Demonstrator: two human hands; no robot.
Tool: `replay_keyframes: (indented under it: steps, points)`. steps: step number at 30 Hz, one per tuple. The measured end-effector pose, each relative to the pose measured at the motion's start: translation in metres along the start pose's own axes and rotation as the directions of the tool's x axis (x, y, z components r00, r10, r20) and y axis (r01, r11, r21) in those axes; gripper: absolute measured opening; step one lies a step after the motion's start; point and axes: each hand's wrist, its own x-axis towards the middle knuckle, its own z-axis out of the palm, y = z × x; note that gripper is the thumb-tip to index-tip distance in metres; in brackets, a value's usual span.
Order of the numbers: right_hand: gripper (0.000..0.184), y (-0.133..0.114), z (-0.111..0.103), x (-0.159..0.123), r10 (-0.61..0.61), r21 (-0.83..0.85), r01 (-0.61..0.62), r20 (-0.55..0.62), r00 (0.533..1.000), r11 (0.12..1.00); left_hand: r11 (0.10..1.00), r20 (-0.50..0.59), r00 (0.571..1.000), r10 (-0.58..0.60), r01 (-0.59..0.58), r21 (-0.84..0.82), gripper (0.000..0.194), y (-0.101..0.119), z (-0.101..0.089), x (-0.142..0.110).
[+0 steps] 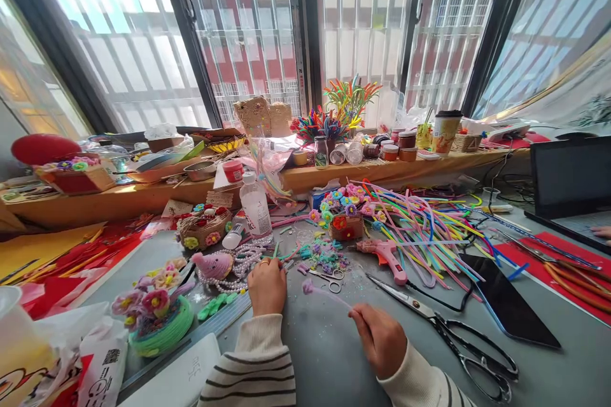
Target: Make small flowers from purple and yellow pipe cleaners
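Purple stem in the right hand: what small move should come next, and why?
Perhaps bring the left hand to the curled tip of the purple stem, since the right hand holds it further along, leaving the tip untouched.

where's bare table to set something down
Mostly bare: the grey table between the left sleeve and right hand; also its near right corner, bordered by large scissors and phone. Crowded: farther back, among pipe cleaners, glue gun and pearl strings.
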Motion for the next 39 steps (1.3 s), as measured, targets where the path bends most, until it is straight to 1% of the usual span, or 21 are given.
replay_keyframes:
  steps: [2,3,4,7,8,11,12,14,15,17,19,21,22,24,28,29,32,34,37,39]
  points:
    - [0.022,-0.001,-0.001,0.0,0.05,0.044,-0.046,-0.091,0.995,0.998,1.0,-0.029,0.999,-0.025,0.025,-0.003,0.018,0.0,-0.002,0.0]
    - [0.021,-0.001,-0.001,0.0,0.066,0.039,-0.063,-0.107,0.992,0.997,0.999,-0.049,0.998,-0.036,0.035,-0.007,0.019,0.0,-0.003,0.001]
    - [0.021,0.0,-0.001,0.0,0.067,0.011,-0.067,-0.093,0.993,0.998,0.999,-0.068,0.997,-0.043,0.042,-0.014,0.019,0.0,-0.003,0.001]
    - [0.023,0.0,0.0,0.0,0.035,-0.095,-0.034,0.01,0.999,0.995,0.998,-0.1,0.994,-0.047,0.043,-0.046,0.021,0.0,-0.003,0.001]
    - [0.024,0.0,0.001,0.001,0.032,-0.092,-0.031,0.005,0.999,0.995,0.998,-0.101,0.994,-0.045,0.039,-0.058,0.021,0.0,-0.003,0.001]
    - [0.024,-0.001,0.0,0.002,0.049,-0.047,-0.053,-0.096,0.994,0.997,0.994,-0.109,0.992,-0.058,0.047,-0.101,0.02,-0.001,-0.003,0.002]
    - [0.025,-0.002,0.0,0.002,0.051,-0.062,-0.058,-0.101,0.994,0.996,0.991,-0.116,0.991,-0.071,0.057,-0.12,0.021,-0.001,-0.003,0.002]
    - [0.027,-0.003,-0.002,0.003,0.032,-0.124,-0.037,-0.039,0.999,0.992,0.982,-0.145,0.984,-0.106,0.08,-0.171,0.022,-0.002,-0.005,0.001]
    - [0.028,-0.004,-0.003,0.003,0.019,-0.126,-0.021,-0.015,1.0,0.992,0.973,-0.173,0.977,-0.127,0.089,-0.211,0.023,-0.003,-0.007,0.001]
    - [0.026,-0.004,-0.004,0.002,0.034,-0.048,-0.038,-0.075,0.997,0.998,0.95,-0.259,0.95,-0.173,0.092,-0.299,0.024,-0.006,-0.01,0.001]
    - [0.024,-0.004,-0.005,0.001,0.054,0.002,-0.055,-0.14,0.989,0.999,0.929,-0.358,0.909,-0.215,0.077,-0.363,0.024,-0.008,-0.013,0.001]
    - [0.024,-0.004,-0.003,0.0,0.057,-0.012,-0.06,-0.132,0.99,0.998,0.92,-0.426,0.871,-0.245,0.07,-0.386,0.026,-0.01,-0.015,0.0]
    - [0.025,-0.004,-0.002,-0.001,0.05,-0.029,-0.053,-0.107,0.993,0.998,0.919,-0.44,0.862,-0.253,0.071,-0.389,0.027,-0.011,-0.015,0.0]
    - [0.026,-0.004,-0.001,-0.001,0.028,-0.037,-0.031,-0.073,0.997,0.999,0.919,-0.433,0.866,-0.25,0.072,-0.388,0.029,-0.011,-0.016,0.0]
    - [0.025,-0.006,-0.002,-0.002,0.04,0.014,-0.039,-0.125,0.991,0.999,0.931,-0.403,0.89,-0.212,0.058,-0.361,0.031,-0.009,-0.016,0.0]
    - [0.025,-0.006,-0.002,-0.002,0.051,0.005,-0.05,-0.109,0.993,0.999,0.934,-0.398,0.895,-0.203,0.055,-0.353,0.032,-0.008,-0.016,0.0]
    - [0.026,-0.008,-0.001,0.0,0.076,-0.083,-0.074,0.025,0.997,0.994,0.939,-0.351,0.921,-0.167,0.04,-0.342,0.034,-0.007,-0.016,0.0]
    - [0.026,-0.011,0.0,0.001,0.094,-0.098,-0.087,0.064,0.994,0.991,0.934,-0.317,0.935,-0.159,0.038,-0.355,0.034,-0.008,-0.016,0.0]
    - [0.025,-0.013,-0.005,0.003,0.097,-0.064,-0.093,0.058,0.994,0.994,0.919,-0.31,0.933,-0.184,0.052,-0.39,0.032,-0.008,-0.016,0.001]
    - [0.026,-0.007,-0.014,0.004,0.092,-0.089,-0.087,0.048,0.995,0.992,0.915,-0.322,0.924,-0.207,0.066,-0.397,0.031,-0.008,-0.017,0.001]
